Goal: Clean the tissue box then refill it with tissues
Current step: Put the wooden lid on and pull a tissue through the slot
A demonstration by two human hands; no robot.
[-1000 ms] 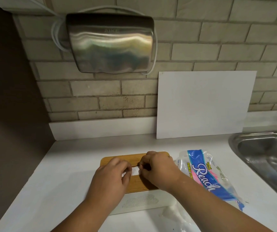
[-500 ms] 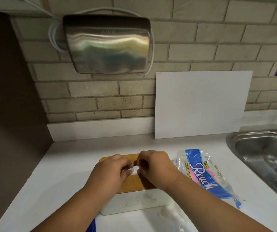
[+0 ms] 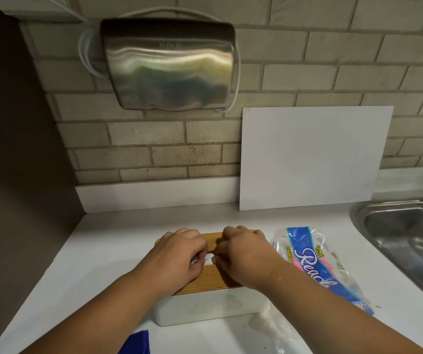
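A white tissue box [image 3: 213, 309] with a wooden lid [image 3: 211, 277] stands on the white counter [image 3: 90, 272] in front of me. Both hands rest on the lid. My left hand [image 3: 177, 254] and my right hand [image 3: 246, 254] pinch a bit of white tissue [image 3: 209, 259] that shows between their fingertips at the lid's slot. The slot itself is hidden under the fingers. A clear tissue pack with a blue "Reach" label [image 3: 312, 264] lies just right of the box.
A steel sink [image 3: 409, 233] is set into the counter at the right. A white board [image 3: 310, 157] leans on the brick wall, and a metal hand dryer [image 3: 169, 65] hangs above. A blue cloth [image 3: 136, 343] lies at the near edge, crumpled clear plastic [image 3: 269, 328] beside the box.
Both hands stay on the lid, fingertips pressed closer together on the tissue. The view has shifted slightly, so the box sits a little higher in frame and the blue cloth shows.
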